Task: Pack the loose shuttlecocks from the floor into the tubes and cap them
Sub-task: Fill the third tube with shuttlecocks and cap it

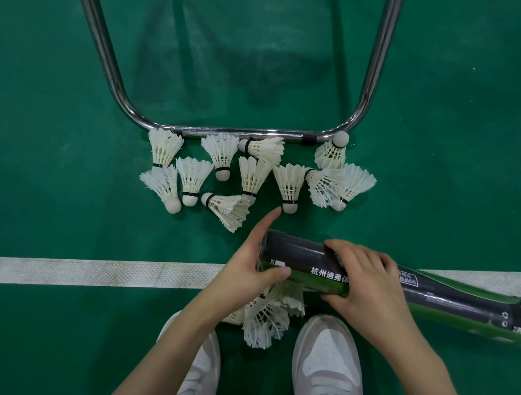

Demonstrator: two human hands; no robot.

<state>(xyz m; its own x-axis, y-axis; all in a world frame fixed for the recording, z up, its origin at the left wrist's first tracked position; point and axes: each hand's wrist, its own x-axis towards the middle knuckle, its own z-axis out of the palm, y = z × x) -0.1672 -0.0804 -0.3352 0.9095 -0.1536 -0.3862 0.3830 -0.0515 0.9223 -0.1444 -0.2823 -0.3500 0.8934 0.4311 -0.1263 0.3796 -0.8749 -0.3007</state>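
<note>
Your right hand [369,284] wrapped its fingers [340,250] around the middle of the dark tube [442,299], holding it almost level above the green floor [55,76]. Your left hand [245,260] cupped the tube's near end, thumb pressed on its side and forefinger stretched straight toward the loose shuttlecocks [252,173]. Those lay scattered on the floor just beside the chrome chair frame [107,50], several touching one another. A smaller bunch of shuttlecocks [266,318] lay under the tube, between your white shoes [327,367] and on the white line [82,269].
</note>
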